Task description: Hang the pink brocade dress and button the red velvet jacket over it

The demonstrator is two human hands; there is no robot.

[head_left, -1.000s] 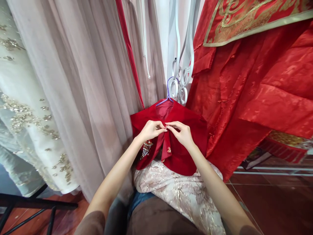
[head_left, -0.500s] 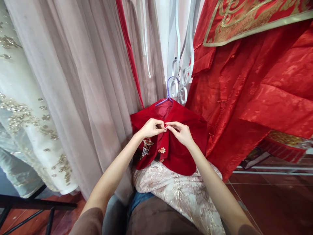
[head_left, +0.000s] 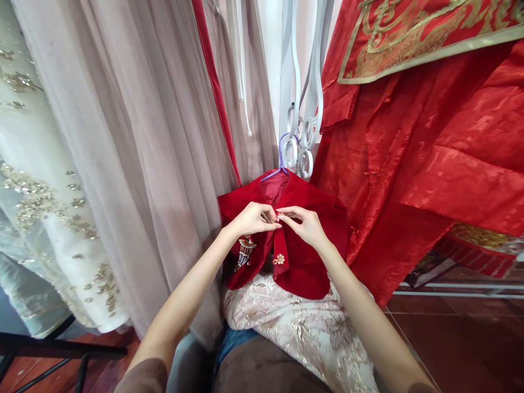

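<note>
A dark red velvet cape [head_left: 315, 245] hangs on a purple hanger [head_left: 281, 158] in front of me. My left hand [head_left: 256, 219] pinches the left front edge near the neck opening. Thumb and forefinger of my right hand [head_left: 303, 224] are closed on a small beaded button fastener [head_left: 280, 216] at the same spot, partly hidden by the fingertips. Lower on the front edge sits a pearl flower fastener [head_left: 279, 259], its two sides apart below my hands. A beaded tassel ornament [head_left: 245, 248] is on the cape's left panel.
Patterned pale brocade fabric [head_left: 295, 333] lies under the cape, over my lap. Greyish-pink curtains [head_left: 143, 136] and a white gown with gold beading [head_left: 45, 191] hang left. Red satin garments [head_left: 409, 147] hang right. A white scrolled metal frame [head_left: 305, 131] stands behind the hanger.
The cape's lower front edges have spread further apart, and the flower fastener has shifted slightly right. Both hands stay together at the upper fastener. The whole view has tipped slightly.
</note>
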